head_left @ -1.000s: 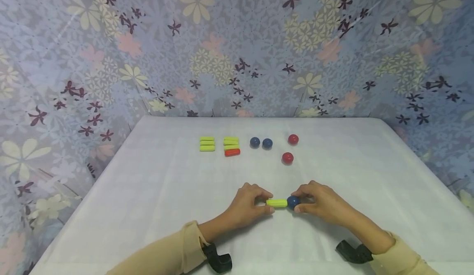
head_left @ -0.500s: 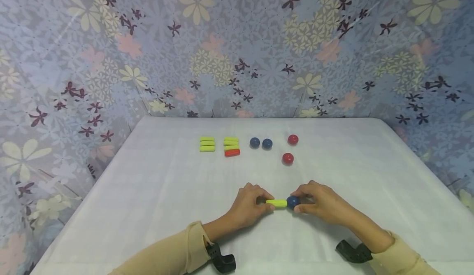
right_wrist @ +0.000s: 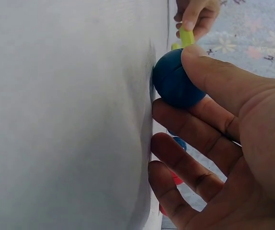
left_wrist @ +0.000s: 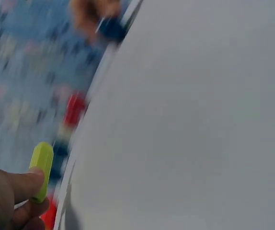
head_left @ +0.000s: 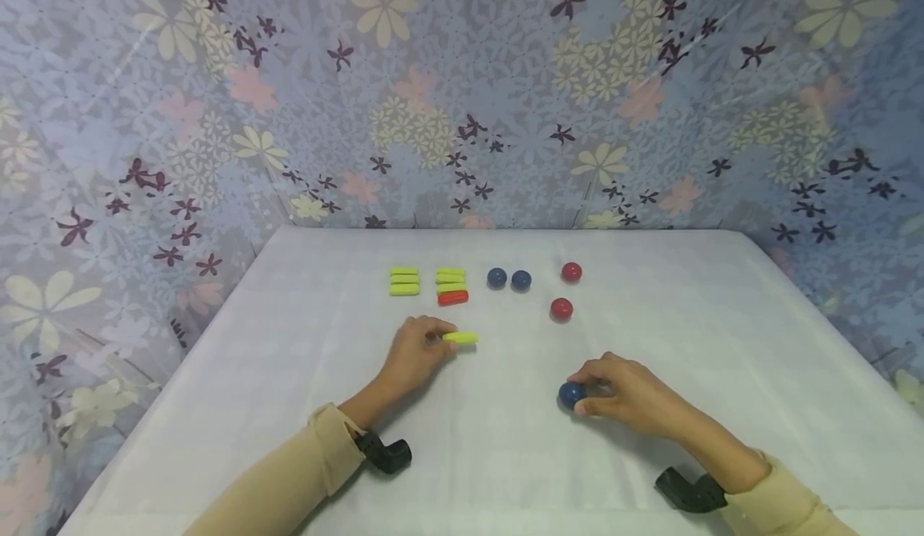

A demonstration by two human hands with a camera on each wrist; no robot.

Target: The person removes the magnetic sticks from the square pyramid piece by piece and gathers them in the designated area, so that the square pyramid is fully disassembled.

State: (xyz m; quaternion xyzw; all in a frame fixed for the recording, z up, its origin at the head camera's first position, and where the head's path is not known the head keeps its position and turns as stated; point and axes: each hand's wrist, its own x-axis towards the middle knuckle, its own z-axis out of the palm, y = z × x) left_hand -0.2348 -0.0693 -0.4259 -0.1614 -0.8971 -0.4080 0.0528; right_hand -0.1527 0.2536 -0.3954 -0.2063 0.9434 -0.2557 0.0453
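Note:
Between the thumb and fingers of my left hand (head_left: 415, 357) is a yellow-green stick (head_left: 462, 337), pinched at its left end. In the left wrist view the stick (left_wrist: 42, 165) shows a ridged, rod-like body held by the thumb. My right hand (head_left: 626, 391) pinches a blue ball (head_left: 571, 395) on the white table, nearer the front. The right wrist view shows thumb and index finger on the blue ball (right_wrist: 175, 80), the other fingers spread below. The two held things are well apart.
Farther back lie several yellow-green sticks (head_left: 404, 289) in two groups, with a red stick (head_left: 453, 298) against the right group. Two blue balls (head_left: 496, 278) and two red balls (head_left: 561, 309) sit to their right. A floral cloth (head_left: 462, 119) hangs behind the white table (head_left: 650, 295).
My left hand has moved away to the left and back, taking the yellow-green stick off the blue ball it stood against. The right hand and its ball have stayed put.

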